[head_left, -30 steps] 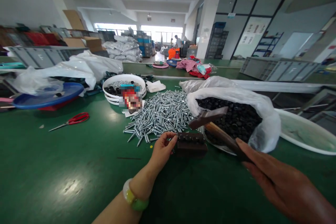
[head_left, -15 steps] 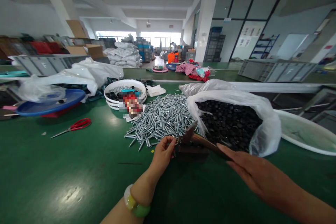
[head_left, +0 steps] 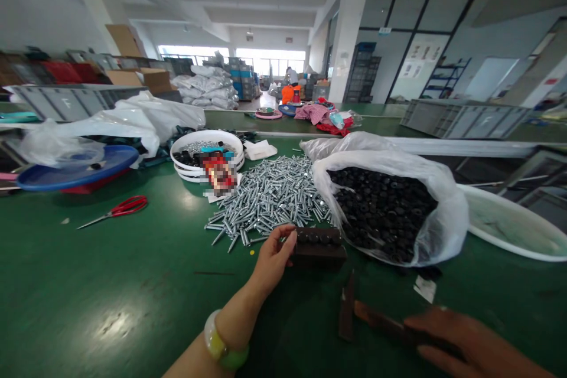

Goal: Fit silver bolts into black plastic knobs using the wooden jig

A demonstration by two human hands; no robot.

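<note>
A dark block (head_left: 319, 256) lies on the green table, with a row of several small black round pieces along its top. My left hand (head_left: 273, 257) is pinched at the block's left end; what its fingertips hold is too small to make out. At the lower right, my right hand (head_left: 469, 336), blurred, is wrapped round the wooden handle of a hammer (head_left: 346, 310), whose head is at the table just below and right of the block. Behind the block spreads a pile of silvery screws (head_left: 274, 195). An open clear bag (head_left: 454, 212) of black parts (head_left: 385, 207) stands right of the pile.
Red-handled scissors (head_left: 128, 206) lie at left, near a blue tray (head_left: 80, 172). Stacked white bowls (head_left: 177, 168) stand behind the pile's left side. A white tray (head_left: 518, 224) is at right. Grey crates (head_left: 465, 121) stand farther back. A distant person (head_left: 292, 75) shows in the background.
My right hand has brought the hammer down and back toward me, off the block, uncovering the row of black pieces. My left hand stays at the block's left end. The view has shifted slightly.
</note>
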